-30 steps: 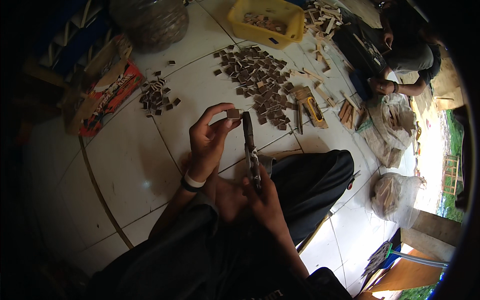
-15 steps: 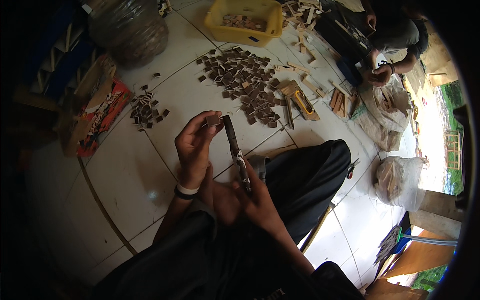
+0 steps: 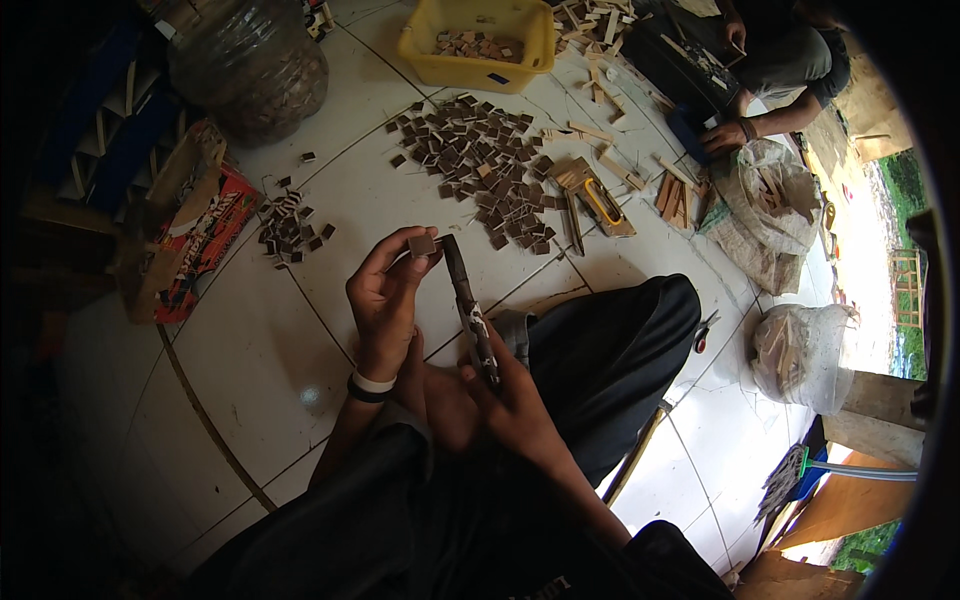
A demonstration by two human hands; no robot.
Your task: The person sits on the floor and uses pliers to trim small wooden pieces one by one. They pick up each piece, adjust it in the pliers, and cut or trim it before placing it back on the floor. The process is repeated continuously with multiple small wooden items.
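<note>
Between the thumb and fingers of my left hand [image 3: 385,290] is a small square brown wooden piece [image 3: 422,246], held up over the floor. My right hand [image 3: 505,395] is closed around the lower end of a long, narrow dark tool [image 3: 466,305] with worn whitish patches; its exact kind is unclear. The tool's upper end is beside the square, and I cannot tell whether they touch. Beyond my hands lies a large heap of similar brown squares [image 3: 480,165]. To the left, a smaller pile of them [image 3: 290,225] rests on the white tiles.
A yellow tub [image 3: 470,72] holds more pieces. Right of the heap lie a yellow-handled cutter [image 3: 603,200] and wood strips [image 3: 675,197]. Scissors [image 3: 704,333] lie beyond my knee. A co-worker's arm [image 3: 775,122] is near an open sack [image 3: 765,220]. A red package [image 3: 205,235] stands left.
The co-worker's hand at the right has moved left and lower, toward the dark blue object. My hands keep nearly the same pose, and the view has shifted slightly.
</note>
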